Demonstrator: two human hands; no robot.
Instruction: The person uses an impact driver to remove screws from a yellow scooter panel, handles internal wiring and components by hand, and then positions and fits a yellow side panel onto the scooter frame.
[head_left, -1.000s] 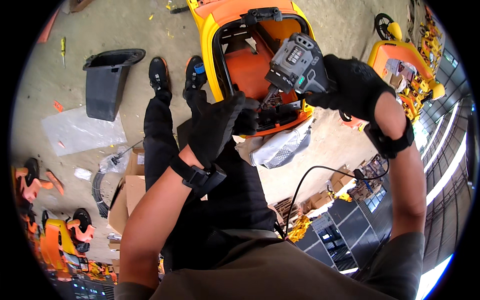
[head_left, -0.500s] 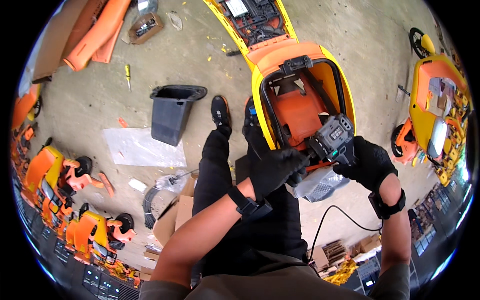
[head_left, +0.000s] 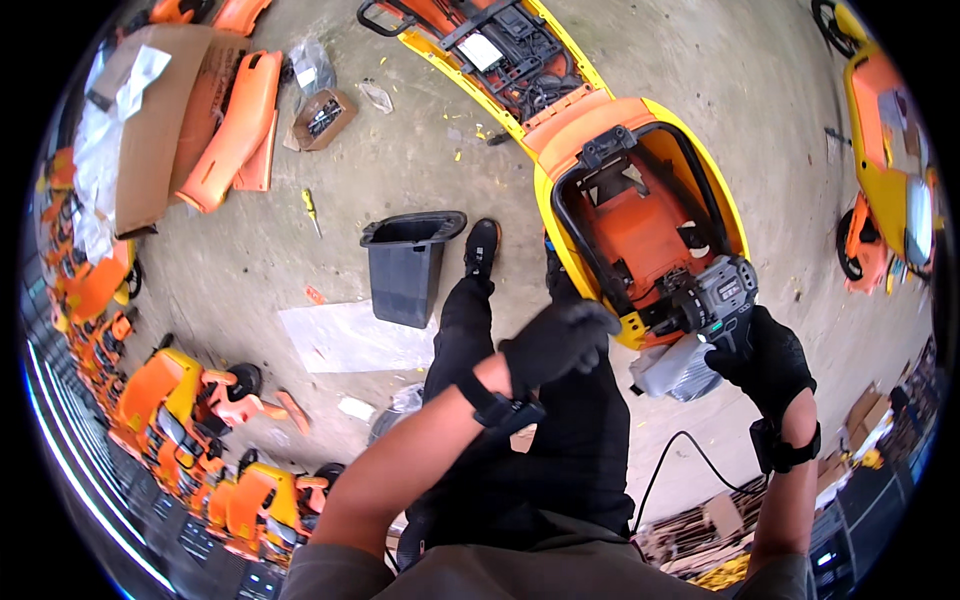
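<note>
Hold the drill (head_left: 728,292) square and firm, clasped in the right grip (head_left: 768,362) and reaching left from it over the near end of the yellow-and-orange scooter body (head_left: 580,130), keeping the curled left grip (head_left: 562,345), contents impossible to tell, clear of the drill.

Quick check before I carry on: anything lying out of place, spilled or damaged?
Nothing looks clearly spilled or damaged, but the floor is untidy: a yellow-handled screwdriver lies loose, and yellow scraps are scattered about. The black tub overlapping the plastic sheet also seems casually left. The power tool in the right hand shows nothing odd.
</note>
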